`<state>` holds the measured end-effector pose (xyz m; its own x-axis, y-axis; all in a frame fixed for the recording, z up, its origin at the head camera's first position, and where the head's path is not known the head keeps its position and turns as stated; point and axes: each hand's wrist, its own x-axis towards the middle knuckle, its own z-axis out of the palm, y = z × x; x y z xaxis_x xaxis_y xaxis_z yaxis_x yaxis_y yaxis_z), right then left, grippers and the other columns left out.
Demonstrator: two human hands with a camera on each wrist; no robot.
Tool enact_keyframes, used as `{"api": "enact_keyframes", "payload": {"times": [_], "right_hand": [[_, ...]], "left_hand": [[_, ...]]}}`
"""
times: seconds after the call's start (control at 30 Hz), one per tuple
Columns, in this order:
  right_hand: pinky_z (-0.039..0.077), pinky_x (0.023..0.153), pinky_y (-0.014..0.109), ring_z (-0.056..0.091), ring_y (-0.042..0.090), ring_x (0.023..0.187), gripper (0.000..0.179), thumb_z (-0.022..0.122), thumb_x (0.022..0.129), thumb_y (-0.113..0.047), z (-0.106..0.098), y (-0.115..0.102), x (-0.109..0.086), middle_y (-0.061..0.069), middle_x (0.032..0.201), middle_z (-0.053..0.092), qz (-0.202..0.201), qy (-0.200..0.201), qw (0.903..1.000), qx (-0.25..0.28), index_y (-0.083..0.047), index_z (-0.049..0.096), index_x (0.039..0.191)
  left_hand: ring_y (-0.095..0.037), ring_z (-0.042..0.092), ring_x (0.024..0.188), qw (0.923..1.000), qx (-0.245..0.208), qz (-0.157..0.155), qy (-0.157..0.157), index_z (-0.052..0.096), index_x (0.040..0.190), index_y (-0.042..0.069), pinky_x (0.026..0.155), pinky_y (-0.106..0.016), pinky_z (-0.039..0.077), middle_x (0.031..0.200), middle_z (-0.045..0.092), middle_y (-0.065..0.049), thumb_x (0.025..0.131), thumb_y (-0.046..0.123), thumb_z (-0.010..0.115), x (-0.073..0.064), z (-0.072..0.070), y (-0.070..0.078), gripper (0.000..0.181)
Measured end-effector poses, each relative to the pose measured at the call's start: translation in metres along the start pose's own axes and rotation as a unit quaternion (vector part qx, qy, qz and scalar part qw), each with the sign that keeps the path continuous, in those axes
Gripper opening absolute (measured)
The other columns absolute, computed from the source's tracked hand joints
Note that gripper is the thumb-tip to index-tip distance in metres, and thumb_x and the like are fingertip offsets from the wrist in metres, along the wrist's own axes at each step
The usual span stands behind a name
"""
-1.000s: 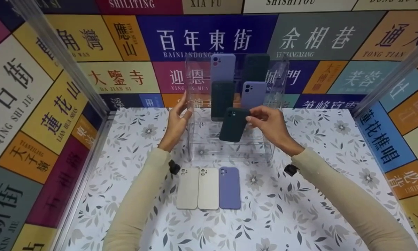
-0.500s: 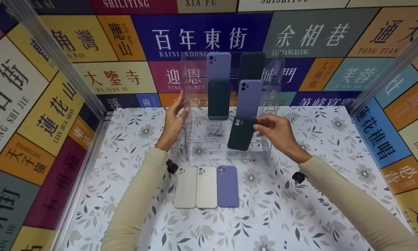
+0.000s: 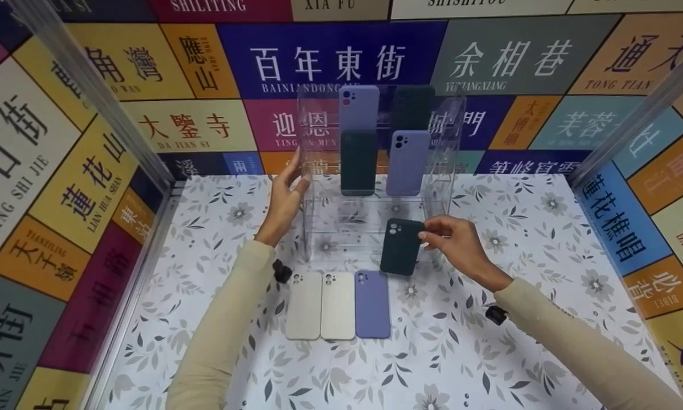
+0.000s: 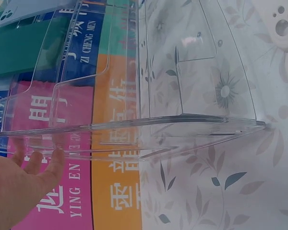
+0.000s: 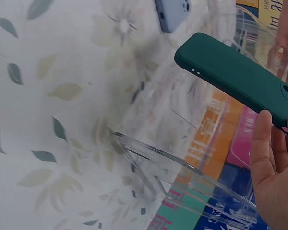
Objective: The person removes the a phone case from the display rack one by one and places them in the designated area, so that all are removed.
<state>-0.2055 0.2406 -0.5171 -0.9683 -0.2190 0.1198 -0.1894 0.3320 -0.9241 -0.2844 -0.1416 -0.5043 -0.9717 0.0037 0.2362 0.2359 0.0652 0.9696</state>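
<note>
A dark green phone case (image 3: 401, 247) hangs tilted in front of a clear acrylic display stand (image 4: 177, 120). My right hand (image 3: 458, 242) pinches it by its upper right edge, thumb in front. In the right wrist view, the case's outer back, with camera holes, and one side show. My left hand (image 3: 284, 196) holds the left side of the stand, its fingers reaching towards the back. Two tiers of the stand carry cases: lilac (image 3: 358, 108) and dark green (image 3: 412, 108) above, dark green (image 3: 357, 162) and lilac (image 3: 408, 162) below.
Before the stand lie a grey-beige case (image 3: 304, 307), a cream case (image 3: 338, 307) and a purple case (image 3: 372, 307) in a row on the floral-patterned table (image 3: 444, 353). Walls of coloured sign panels (image 3: 336, 60) enclose the table at the back and both sides.
My right hand has drawn the dark green case down and forward, away from the lilac case it partly covered, towards the purple case on the table. My left hand stays at the stand.
</note>
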Motion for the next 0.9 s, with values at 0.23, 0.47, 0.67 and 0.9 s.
{"api": "enact_keyframes", "payload": {"times": [0.23, 0.47, 0.67, 0.9], "right_hand": [[0.068, 0.077, 0.039, 0.079, 0.03, 0.093, 0.025, 0.078, 0.101, 0.0, -0.002, 0.011, -0.015, 0.027, 0.111, 0.075, 0.014, -0.005, 0.9999, 0.007, 0.009, 0.076, 0.124], [0.068, 0.079, 0.043, 0.08, 0.024, 0.088, 0.025, 0.078, 0.1, -0.001, -0.008, 0.022, -0.023, 0.026, 0.11, 0.076, 0.021, -0.003, 0.9998, 0.004, 0.009, 0.076, 0.123], [0.068, 0.077, 0.039, 0.079, 0.025, 0.084, 0.027, 0.078, 0.101, -0.002, -0.012, 0.03, -0.029, 0.027, 0.108, 0.076, 0.04, -0.003, 0.9992, -0.005, 0.011, 0.074, 0.124], [0.068, 0.075, 0.038, 0.078, 0.021, 0.082, 0.026, 0.078, 0.102, -0.004, -0.01, 0.039, -0.036, 0.026, 0.105, 0.077, 0.051, -0.023, 0.9984, -0.007, 0.011, 0.074, 0.123]], "left_hand": [[-0.029, 0.047, 0.155, 1.0, -0.003, 0.001, 0.001, 0.031, 0.175, 0.017, 0.125, -0.044, 0.045, 0.178, 0.037, -0.005, 0.111, -0.001, 0.056, 0.0, 0.001, 0.001, 0.071], [-0.032, 0.046, 0.155, 0.9999, -0.011, 0.008, 0.003, 0.032, 0.174, 0.016, 0.124, -0.045, 0.046, 0.178, 0.038, -0.006, 0.11, -0.004, 0.056, 0.0, 0.0, 0.0, 0.071], [-0.036, 0.044, 0.158, 1.0, -0.006, 0.002, 0.003, 0.032, 0.174, 0.016, 0.125, -0.045, 0.045, 0.177, 0.038, -0.005, 0.11, -0.005, 0.056, 0.0, 0.001, 0.001, 0.072], [-0.035, 0.046, 0.156, 1.0, 0.001, 0.008, 0.004, 0.033, 0.174, 0.016, 0.125, -0.045, 0.045, 0.177, 0.039, -0.007, 0.11, -0.004, 0.056, -0.001, 0.001, -0.001, 0.071]]}}
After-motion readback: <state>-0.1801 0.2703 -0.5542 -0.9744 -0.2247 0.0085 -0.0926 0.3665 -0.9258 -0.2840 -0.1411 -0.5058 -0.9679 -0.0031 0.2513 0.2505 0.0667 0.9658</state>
